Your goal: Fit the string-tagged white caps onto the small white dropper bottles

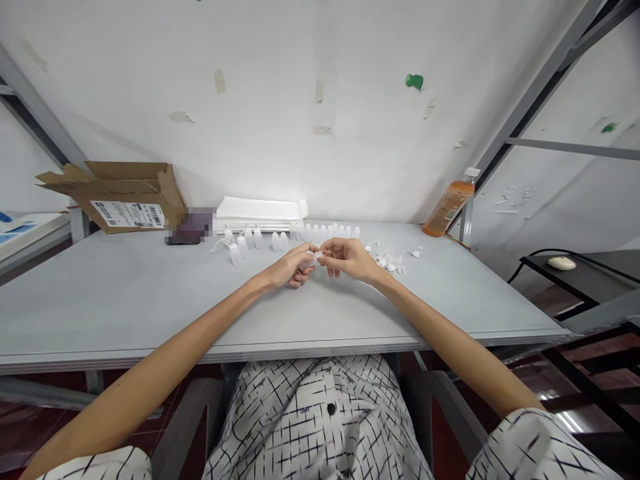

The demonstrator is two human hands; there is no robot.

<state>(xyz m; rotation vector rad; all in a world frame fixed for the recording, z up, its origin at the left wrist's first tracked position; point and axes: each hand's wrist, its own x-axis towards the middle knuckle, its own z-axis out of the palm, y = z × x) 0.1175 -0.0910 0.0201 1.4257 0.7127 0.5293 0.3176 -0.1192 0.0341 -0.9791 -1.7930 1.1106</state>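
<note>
Over the middle of the table, my left hand (294, 267) is closed around a small translucent white bottle (308, 262). My right hand (350, 259) meets it from the other side, fingertips pinching a small white cap (319, 255) with a thin cord loop at the bottle's end. Whether the cap is seated cannot be made out. Behind my hands stands a row of similar small bottles (330, 233). Left of them are several bottles with white tops (242, 246), some showing cords. To the right of my right hand lies a pile of white corded caps (391, 263).
A cardboard box (130, 200) and a dark phone (189, 230) are at the back left. White flat boxes (260, 215) are stacked against the wall. An orange liquid bottle (450, 207) leans at the back right. A white mouse (561, 263) rests on a side shelf.
</note>
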